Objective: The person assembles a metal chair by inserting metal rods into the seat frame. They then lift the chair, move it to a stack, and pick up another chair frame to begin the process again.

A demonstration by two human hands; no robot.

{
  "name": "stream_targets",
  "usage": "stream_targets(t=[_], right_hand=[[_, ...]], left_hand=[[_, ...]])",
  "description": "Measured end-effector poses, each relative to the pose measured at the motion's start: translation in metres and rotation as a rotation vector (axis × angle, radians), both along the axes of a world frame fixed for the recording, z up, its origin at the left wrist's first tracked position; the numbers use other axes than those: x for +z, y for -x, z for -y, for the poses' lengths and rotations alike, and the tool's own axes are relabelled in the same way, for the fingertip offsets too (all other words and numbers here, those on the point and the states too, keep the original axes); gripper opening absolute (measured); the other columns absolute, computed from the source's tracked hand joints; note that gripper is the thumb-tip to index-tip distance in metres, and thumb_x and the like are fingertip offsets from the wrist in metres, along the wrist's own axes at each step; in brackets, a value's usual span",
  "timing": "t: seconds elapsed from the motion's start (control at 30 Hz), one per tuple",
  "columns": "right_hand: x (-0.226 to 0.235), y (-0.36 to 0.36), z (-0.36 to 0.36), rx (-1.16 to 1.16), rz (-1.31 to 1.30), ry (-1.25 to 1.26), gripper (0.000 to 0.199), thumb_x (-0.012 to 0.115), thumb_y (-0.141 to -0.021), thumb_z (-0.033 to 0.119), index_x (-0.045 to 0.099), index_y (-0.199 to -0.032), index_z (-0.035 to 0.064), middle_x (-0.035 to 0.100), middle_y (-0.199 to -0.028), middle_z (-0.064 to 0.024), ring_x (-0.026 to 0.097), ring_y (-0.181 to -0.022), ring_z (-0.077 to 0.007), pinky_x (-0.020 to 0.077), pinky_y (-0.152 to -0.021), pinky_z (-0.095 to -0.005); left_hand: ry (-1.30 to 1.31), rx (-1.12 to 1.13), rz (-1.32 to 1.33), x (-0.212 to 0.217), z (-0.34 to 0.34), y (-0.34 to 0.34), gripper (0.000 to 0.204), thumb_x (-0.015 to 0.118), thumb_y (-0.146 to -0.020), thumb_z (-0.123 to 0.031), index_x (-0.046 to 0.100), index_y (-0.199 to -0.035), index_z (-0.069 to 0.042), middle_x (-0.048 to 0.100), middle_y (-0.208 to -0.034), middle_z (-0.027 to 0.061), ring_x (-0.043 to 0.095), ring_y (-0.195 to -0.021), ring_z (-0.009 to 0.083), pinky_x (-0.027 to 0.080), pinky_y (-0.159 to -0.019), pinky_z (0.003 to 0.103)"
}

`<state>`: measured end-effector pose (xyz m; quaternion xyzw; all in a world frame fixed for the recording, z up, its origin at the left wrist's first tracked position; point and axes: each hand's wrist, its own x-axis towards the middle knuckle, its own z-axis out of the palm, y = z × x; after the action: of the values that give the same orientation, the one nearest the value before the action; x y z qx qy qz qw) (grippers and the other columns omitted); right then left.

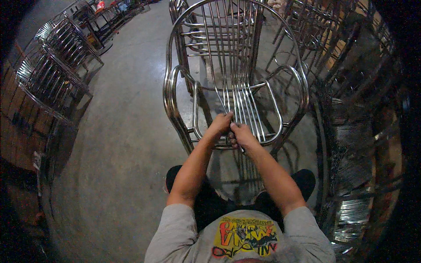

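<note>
Steel-tube chair frame (232, 74) was stood on the concrete floor (127, 144); at its seat's front edge a thin metal rod (221, 101) was gripped by both the left hand (219, 126) and right hand (240, 135), fingers clenched. A slipping rod could probably pinch them.

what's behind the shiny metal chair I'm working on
Behind the metal chair stand more metal chairs on the concrete floor. Their lower parts are hidden by its rods. Both hands grip its seat.
</note>
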<state>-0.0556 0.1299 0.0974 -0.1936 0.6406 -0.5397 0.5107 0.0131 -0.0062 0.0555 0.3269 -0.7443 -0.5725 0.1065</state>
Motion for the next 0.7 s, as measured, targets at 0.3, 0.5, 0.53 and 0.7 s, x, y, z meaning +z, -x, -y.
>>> stream_targets(t=[0.3, 0.5, 0.53, 0.7], right_hand=[[-0.073, -0.037, -0.07, -0.298, 0.325, -0.023, 0.046, 0.06, -0.09, 0.049, 0.06, -0.105, 0.0054, 0.064, -0.089, -0.0066, 0.062, -0.07, -0.0188, 0.0508, -0.061, -0.0337], [-0.089, -0.045, -0.038, -0.415, 0.689, 0.373, 0.039, 0.067, -0.086, 0.037, 0.06, -0.106, 0.0046, 0.066, -0.096, -0.0088, 0.065, -0.087, -0.0248, 0.0509, -0.086, -0.0401], [-0.088, -0.044, -0.034, -0.484, 0.682, 0.295, 0.029, 0.068, -0.082, 0.027, 0.06, -0.099, 0.0043, 0.067, -0.092, -0.01, 0.066, -0.079, -0.0249, 0.0555, -0.077, -0.0379], [-0.086, -0.037, -0.037, -0.351, 0.737, 0.281, 0.024, 0.063, -0.084, 0.025, 0.061, -0.096, 0.0044, 0.067, -0.086, -0.0117, 0.067, -0.075, -0.0238, 0.0551, -0.069, -0.0373]], left_hand=[[-0.629, 0.411, -0.102, 0.0, 0.003, -0.015, 0.043, 0.049, -0.094, -0.047, 0.056, -0.091, -0.005, 0.049, -0.063, 0.0038, 0.048, -0.051, 0.0204, 0.045, -0.048, 0.039], [-0.345, 0.493, -0.237, -0.006, 0.004, -0.002, 0.014, 0.048, -0.095, -0.014, 0.048, -0.101, -0.002, 0.046, -0.061, 0.0042, 0.041, -0.04, 0.0172, 0.035, -0.036, 0.034], [-0.373, 0.538, -0.261, -0.007, 0.007, -0.001, 0.016, 0.049, -0.095, -0.014, 0.048, -0.104, -0.002, 0.046, -0.061, 0.004, 0.042, -0.041, 0.0168, 0.035, -0.036, 0.034], [-0.366, 0.585, -0.292, -0.016, 0.014, 0.005, 0.018, 0.052, -0.093, -0.014, 0.055, -0.103, 0.0, 0.052, -0.066, 0.0041, 0.044, -0.043, 0.0136, 0.037, -0.037, 0.03]])
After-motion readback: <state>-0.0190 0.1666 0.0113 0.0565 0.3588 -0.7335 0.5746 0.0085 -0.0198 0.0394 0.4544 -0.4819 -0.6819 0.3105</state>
